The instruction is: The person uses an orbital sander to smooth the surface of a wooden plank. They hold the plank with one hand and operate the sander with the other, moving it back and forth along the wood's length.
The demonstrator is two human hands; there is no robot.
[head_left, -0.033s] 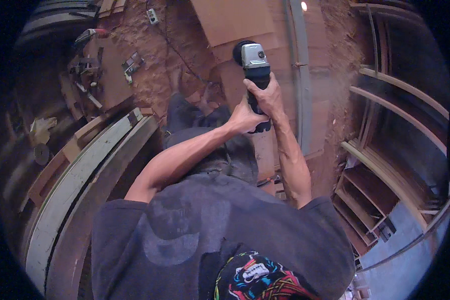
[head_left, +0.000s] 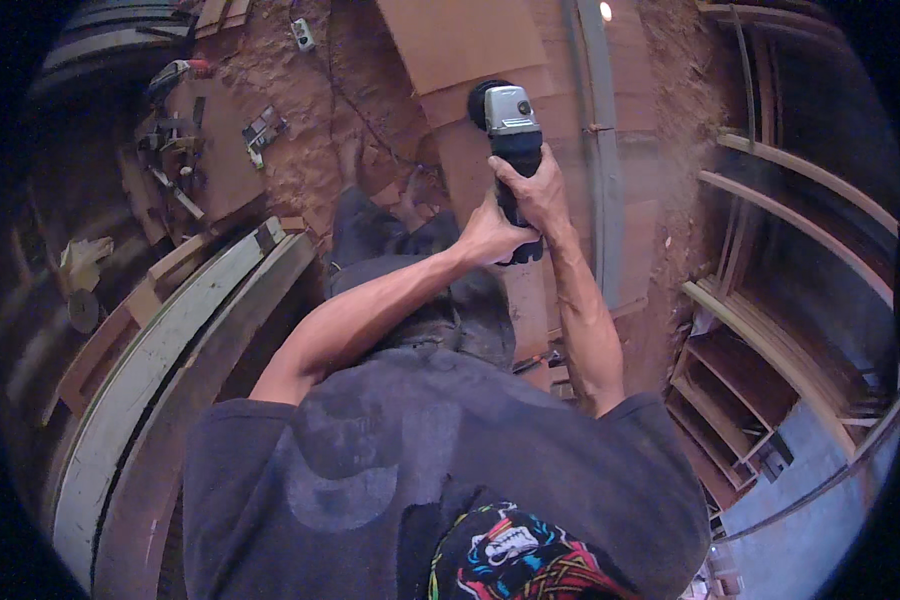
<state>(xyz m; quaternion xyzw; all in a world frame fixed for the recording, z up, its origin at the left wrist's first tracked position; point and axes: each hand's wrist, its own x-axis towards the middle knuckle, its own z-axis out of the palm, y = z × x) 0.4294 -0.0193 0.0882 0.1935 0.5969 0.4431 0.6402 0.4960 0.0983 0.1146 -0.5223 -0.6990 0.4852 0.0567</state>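
Observation:
Both my hands are closed around an angle grinder [head_left: 513, 112] with a silver head and a dark body. My right hand [head_left: 540, 192] grips the body just behind the head, thumb along its near side. My left hand [head_left: 493, 234] wraps the rear part, close against the right wrist. The round dark disc [head_left: 482, 103] shows at the left of the head, over a brown wooden board [head_left: 460, 150]. Whether the disc touches the board I cannot tell. Most of the grinder's grip is hidden by my fingers.
A long grey bar [head_left: 602, 180] lies right of the grinder. A cable [head_left: 355, 110] runs along the dusty ground from a white power strip [head_left: 302, 34]. Thick planks [head_left: 155, 400] stand at left, wooden frames [head_left: 800, 260] at right. Tools [head_left: 178, 150] lie at far left.

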